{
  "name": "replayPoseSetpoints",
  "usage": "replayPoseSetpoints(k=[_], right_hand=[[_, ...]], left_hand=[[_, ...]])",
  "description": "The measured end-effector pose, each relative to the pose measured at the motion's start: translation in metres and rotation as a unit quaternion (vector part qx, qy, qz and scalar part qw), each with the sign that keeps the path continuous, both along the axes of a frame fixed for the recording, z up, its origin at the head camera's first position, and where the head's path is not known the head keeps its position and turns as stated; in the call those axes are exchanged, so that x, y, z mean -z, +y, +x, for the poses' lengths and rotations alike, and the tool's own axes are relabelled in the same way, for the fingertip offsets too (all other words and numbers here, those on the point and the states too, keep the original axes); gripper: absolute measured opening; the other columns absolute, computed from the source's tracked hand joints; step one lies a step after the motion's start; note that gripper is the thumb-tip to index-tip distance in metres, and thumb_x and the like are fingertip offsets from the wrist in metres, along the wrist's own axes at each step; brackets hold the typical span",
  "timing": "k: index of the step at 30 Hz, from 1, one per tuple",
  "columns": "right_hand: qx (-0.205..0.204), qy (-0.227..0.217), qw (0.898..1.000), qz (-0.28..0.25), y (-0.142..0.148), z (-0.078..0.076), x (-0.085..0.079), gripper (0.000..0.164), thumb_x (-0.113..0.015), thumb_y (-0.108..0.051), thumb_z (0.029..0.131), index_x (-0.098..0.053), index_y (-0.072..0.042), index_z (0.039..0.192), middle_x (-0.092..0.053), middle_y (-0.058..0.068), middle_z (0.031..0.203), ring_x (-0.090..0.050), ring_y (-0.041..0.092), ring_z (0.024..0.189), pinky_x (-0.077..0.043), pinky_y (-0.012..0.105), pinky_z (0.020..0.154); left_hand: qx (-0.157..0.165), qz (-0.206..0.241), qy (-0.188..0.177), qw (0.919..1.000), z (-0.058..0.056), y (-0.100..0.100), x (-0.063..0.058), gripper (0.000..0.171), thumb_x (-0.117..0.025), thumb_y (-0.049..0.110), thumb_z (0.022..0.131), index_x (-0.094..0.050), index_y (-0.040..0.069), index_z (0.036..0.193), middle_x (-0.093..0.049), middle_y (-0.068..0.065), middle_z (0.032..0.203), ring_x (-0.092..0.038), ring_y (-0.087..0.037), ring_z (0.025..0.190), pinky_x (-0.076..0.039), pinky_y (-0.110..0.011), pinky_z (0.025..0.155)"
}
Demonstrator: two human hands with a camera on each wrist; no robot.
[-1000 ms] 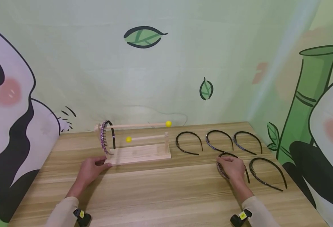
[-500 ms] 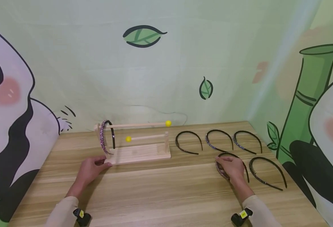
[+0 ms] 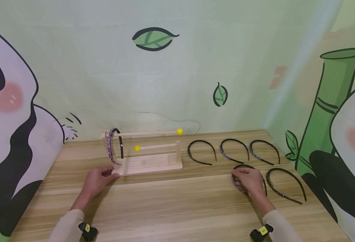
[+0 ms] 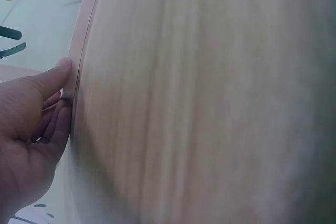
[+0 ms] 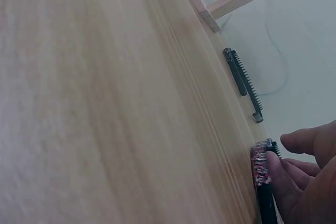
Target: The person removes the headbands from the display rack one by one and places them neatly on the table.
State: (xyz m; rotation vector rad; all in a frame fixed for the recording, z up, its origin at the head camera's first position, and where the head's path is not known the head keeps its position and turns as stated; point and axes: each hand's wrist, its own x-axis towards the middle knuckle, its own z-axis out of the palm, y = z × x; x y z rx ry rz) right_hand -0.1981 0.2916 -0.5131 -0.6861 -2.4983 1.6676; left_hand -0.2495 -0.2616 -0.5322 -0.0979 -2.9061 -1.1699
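My left hand (image 3: 96, 182) grips the front left corner of a pale wooden stand (image 3: 148, 164), thumb on the base's front edge. On the stand's long upper rod hangs a glittery purple toothed headband (image 3: 110, 148), pushed to the left end. Yellow balls cap this rod and a shorter lower one. At the right, my right hand (image 3: 250, 179) holds a black headband with glitter (image 5: 261, 163) low at the table; the hand hides part of it. In the right wrist view the thumb is at its glittery side, with the forefinger held apart from the thumb.
Several other black headbands lie on the wooden table (image 3: 177, 208): three in a back row, such as this left one (image 3: 192, 158), and another headband (image 3: 283, 195) right of my right hand. Behind the table hangs a printed cloth (image 3: 177, 84).
The right hand has shifted slightly, and the headband under it has turned a little on the way. The left hand and the stand stay where they were.
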Motion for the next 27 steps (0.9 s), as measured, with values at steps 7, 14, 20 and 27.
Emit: replayPoseSetpoints(k=[7, 14, 20, 27], right_hand=[[-0.013, 0.009, 1.0, 0.018, 0.002, 0.003, -0.006, 0.038, -0.077, -0.028, 0.093, -0.074, 0.001, 0.119, -0.077, 0.016, 0.105, -0.073, 0.012, 0.074, -0.059, 0.023, 0.064], [-0.062, 0.017, 0.996, 0.07, 0.005, 0.005, -0.027, 0.05, -0.073, -0.044, 0.094, -0.071, -0.006, 0.128, -0.075, 0.014, 0.118, -0.073, 0.027, 0.095, -0.057, 0.029, 0.075], [-0.115, 0.053, 0.989, 0.079, 0.001, 0.003, -0.047, 0.058, -0.071, -0.048, 0.095, -0.066, -0.006, 0.134, -0.071, 0.017, 0.125, -0.071, 0.033, 0.104, -0.059, 0.037, 0.083], [-0.135, 0.088, 0.982, 0.101, -0.009, 0.0, -0.068, 0.054, -0.071, -0.046, 0.096, -0.067, -0.008, 0.134, -0.07, 0.015, 0.128, -0.066, 0.03, 0.116, -0.057, 0.035, 0.088]], left_hand=[[0.002, -0.003, 0.01, 0.9999, 0.0, -0.001, 0.0, 0.052, -0.076, 0.029, 0.095, -0.064, -0.007, 0.131, -0.066, -0.025, 0.129, -0.065, -0.039, 0.119, -0.053, -0.054, 0.098], [0.002, -0.005, 0.018, 0.9998, -0.001, -0.001, 0.001, 0.05, -0.077, 0.027, 0.094, -0.066, -0.007, 0.129, -0.068, -0.025, 0.126, -0.068, -0.037, 0.114, -0.055, -0.053, 0.095], [-0.003, -0.002, 0.008, 1.0, -0.001, -0.001, 0.001, 0.05, -0.077, 0.028, 0.094, -0.066, -0.007, 0.129, -0.068, -0.025, 0.127, -0.068, -0.036, 0.114, -0.055, -0.053, 0.095], [-0.003, -0.005, 0.003, 1.0, 0.0, -0.001, 0.0, 0.052, -0.077, 0.03, 0.094, -0.065, -0.005, 0.131, -0.067, -0.024, 0.129, -0.067, -0.037, 0.116, -0.054, -0.053, 0.097]])
